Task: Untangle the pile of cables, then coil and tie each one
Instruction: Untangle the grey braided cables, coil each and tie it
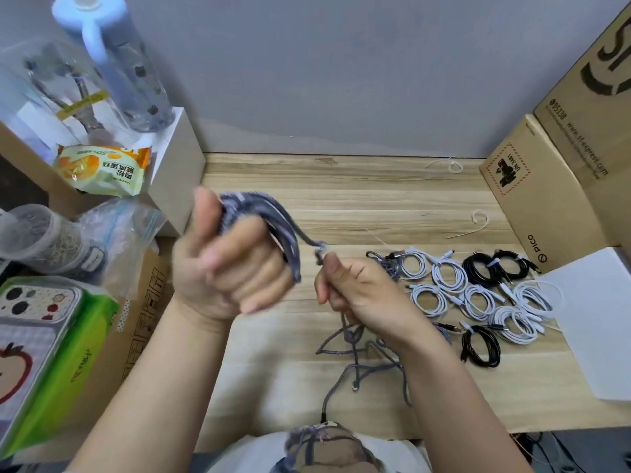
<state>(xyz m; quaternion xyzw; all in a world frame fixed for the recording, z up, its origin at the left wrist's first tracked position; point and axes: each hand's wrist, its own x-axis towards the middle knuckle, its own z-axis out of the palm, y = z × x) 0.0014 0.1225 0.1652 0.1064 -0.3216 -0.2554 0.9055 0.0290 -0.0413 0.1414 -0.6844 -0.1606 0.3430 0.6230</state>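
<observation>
My left hand [228,268] grips a coil of grey braided cable [273,216] held above the wooden table [375,199]. A strand of that cable runs right to my right hand [358,288], which pinches it between thumb and fingers. Below my right hand a loose tangle of grey braided cable [368,363] lies on the table and trails toward my lap. To the right lie several coiled and tied white cables [478,298] and black cables [481,346].
Twist ties [478,220] lie at the back right of the table. Cardboard boxes [546,186] stand on the right, with a white sheet [597,319] beside them. On the left are a bottle [119,63], a snack packet [102,169], a jar [44,237] and a green pack [68,353].
</observation>
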